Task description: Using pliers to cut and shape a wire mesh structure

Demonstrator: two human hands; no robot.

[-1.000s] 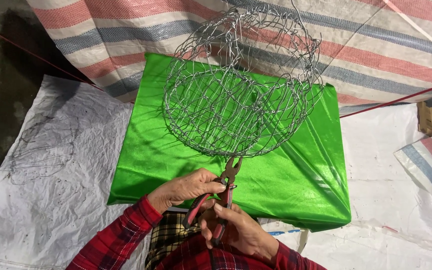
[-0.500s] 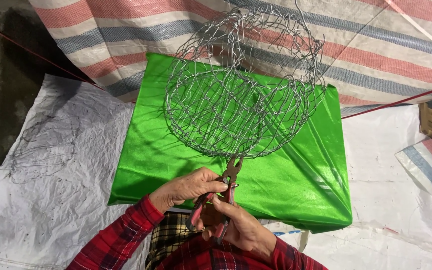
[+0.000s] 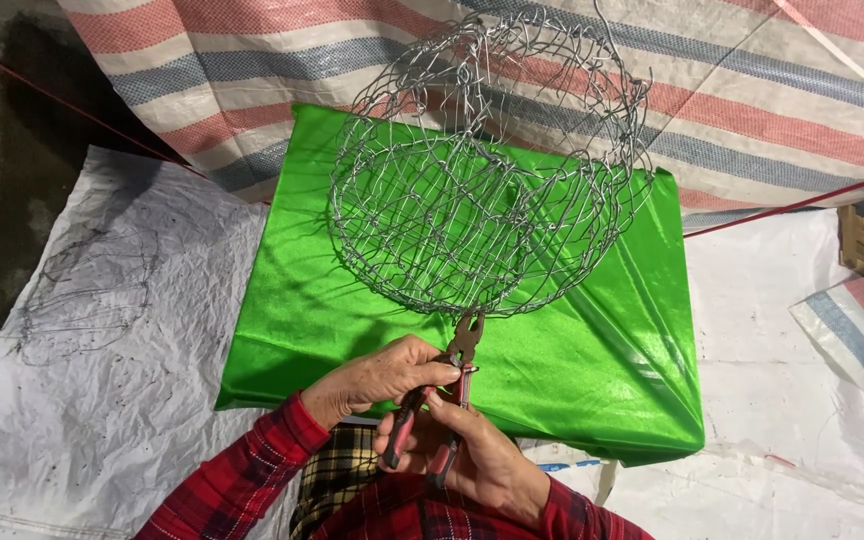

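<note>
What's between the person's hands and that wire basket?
Only the pliers: both hands grip their handles, and the tips meet the wire basket's near rim, seen from the head camera.

My right hand (image 3: 482,462) hides the pliers' (image 3: 439,400) handle ends; I can't tell whether their tip grips wire.

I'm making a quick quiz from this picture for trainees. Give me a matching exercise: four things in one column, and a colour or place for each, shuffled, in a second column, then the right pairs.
Things:
1. wire basket
2. pliers
3. cloth-covered board
4. sleeves

Descriptions:
A. shiny green, lying under the mesh
B. red plaid, at the bottom edge of the view
C. silver mesh, rounded, open, resting on the green surface
D. red and black handles, held by the left hand and right hand, tip at the mesh rim

Pairs: 1-C, 2-D, 3-A, 4-B
</note>
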